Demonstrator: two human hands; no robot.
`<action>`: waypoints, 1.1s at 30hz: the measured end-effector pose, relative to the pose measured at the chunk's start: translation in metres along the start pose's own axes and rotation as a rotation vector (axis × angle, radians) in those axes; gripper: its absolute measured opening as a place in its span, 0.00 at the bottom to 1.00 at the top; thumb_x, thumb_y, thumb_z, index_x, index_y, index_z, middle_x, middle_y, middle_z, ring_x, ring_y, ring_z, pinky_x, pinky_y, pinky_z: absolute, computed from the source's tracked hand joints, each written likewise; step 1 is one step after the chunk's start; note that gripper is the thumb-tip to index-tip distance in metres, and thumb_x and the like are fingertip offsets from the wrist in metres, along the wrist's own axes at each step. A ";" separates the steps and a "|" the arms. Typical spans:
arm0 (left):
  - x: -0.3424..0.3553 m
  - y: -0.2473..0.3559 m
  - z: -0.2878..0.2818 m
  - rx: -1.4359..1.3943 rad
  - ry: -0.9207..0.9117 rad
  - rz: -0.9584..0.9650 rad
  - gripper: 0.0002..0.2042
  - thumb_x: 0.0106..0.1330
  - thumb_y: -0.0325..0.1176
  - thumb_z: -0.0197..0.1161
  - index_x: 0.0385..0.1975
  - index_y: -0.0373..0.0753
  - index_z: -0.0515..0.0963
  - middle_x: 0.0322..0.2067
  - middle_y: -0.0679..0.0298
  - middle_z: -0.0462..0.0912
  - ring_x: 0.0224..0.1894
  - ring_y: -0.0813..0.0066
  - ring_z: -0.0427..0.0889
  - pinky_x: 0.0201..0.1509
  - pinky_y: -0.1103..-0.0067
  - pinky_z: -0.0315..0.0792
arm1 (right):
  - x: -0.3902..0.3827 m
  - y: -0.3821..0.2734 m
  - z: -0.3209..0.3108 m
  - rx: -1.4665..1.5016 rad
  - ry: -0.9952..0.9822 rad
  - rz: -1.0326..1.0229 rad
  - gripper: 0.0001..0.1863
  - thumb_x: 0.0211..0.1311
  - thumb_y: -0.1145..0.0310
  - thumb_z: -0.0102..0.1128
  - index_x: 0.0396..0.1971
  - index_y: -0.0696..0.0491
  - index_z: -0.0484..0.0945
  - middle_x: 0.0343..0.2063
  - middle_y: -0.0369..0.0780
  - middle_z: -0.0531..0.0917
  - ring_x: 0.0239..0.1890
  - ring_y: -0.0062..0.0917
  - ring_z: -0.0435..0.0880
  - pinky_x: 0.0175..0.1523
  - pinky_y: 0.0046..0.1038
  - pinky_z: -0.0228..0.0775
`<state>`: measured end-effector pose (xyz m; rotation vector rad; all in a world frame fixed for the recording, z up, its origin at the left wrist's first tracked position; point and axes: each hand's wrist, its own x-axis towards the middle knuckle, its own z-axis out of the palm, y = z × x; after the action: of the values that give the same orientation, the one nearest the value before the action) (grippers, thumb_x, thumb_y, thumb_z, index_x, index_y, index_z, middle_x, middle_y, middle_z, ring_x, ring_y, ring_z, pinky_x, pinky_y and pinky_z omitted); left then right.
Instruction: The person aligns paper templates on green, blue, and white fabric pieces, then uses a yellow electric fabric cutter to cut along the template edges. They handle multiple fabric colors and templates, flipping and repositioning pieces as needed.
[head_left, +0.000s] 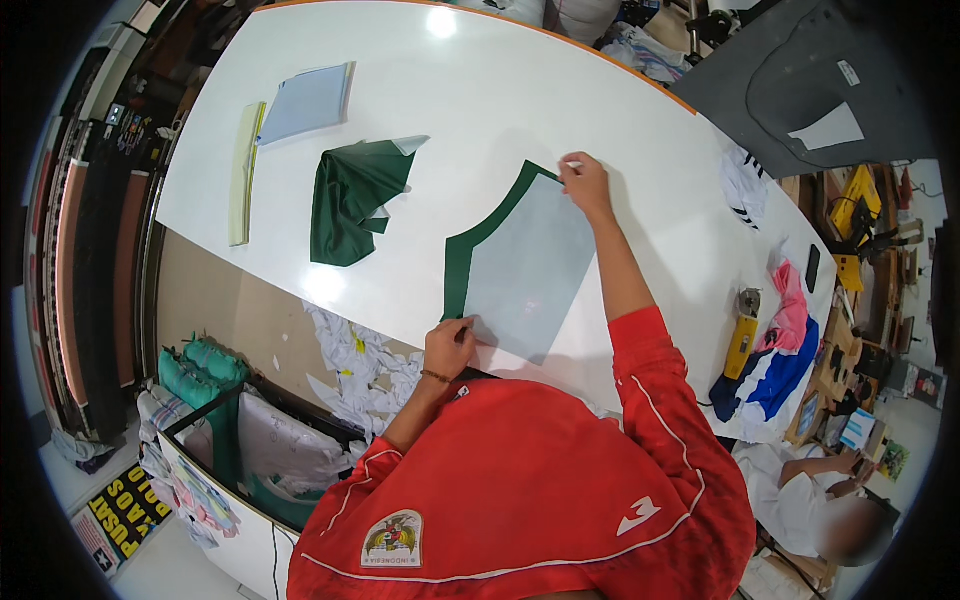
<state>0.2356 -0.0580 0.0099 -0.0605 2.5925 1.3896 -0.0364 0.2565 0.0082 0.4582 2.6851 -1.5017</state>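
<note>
"What lies about on the counter [480, 90]?"

"From the left: a pale yellow folded strip [241, 180], a folded grey-blue cloth [305, 104], then a crumpled dark green cloth [350, 205]. Over at the right come a striped white cloth [742, 188], a yellow power tool [741, 345], a pink cloth [788, 310] and a blue-and-white cloth [785, 375]."

"Edges, and room?"

"The left edge slants down toward the person, white scraps [365, 360] beyond it. White surface shows between the green cloth and the grey panel [530, 265] with its dark green border [457, 275], and again between panel and tool. The panel lies flat, in front of the red jacket [540, 460]."

"And the hands?"

"The left hand [450, 346] is curled at the panel's near left corner, touching it; gripping or just pressing, I can't tell. The right hand [585, 185] has thumb and forefinger bent toward each other at the far tip; whether they pinch it, I can't tell."
</note>
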 end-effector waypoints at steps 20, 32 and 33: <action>0.010 0.004 0.002 0.122 0.045 -0.006 0.11 0.64 0.32 0.71 0.43 0.35 0.87 0.39 0.52 0.89 0.35 0.60 0.90 0.42 0.70 0.83 | -0.023 0.030 -0.032 -0.258 -0.090 -0.331 0.09 0.62 0.65 0.71 0.40 0.50 0.88 0.35 0.40 0.86 0.44 0.37 0.84 0.52 0.39 0.77; 0.006 0.010 0.001 0.092 0.101 0.050 0.07 0.63 0.27 0.70 0.39 0.35 0.86 0.35 0.53 0.88 0.36 0.55 0.88 0.42 0.68 0.82 | 0.018 -0.014 0.005 -0.535 -0.262 -0.416 0.05 0.60 0.67 0.75 0.33 0.49 0.86 0.30 0.36 0.83 0.43 0.31 0.82 0.56 0.39 0.68; 0.006 0.009 0.001 0.093 0.091 0.027 0.07 0.63 0.28 0.71 0.39 0.35 0.86 0.36 0.52 0.88 0.38 0.54 0.88 0.44 0.67 0.83 | 0.018 -0.015 0.005 -0.547 -0.274 -0.402 0.05 0.60 0.67 0.75 0.33 0.49 0.86 0.30 0.36 0.83 0.43 0.31 0.82 0.57 0.39 0.68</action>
<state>0.2286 -0.0519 0.0159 -0.0772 2.7386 1.3017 -0.0583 0.2497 0.0151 -0.3031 2.8864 -0.7280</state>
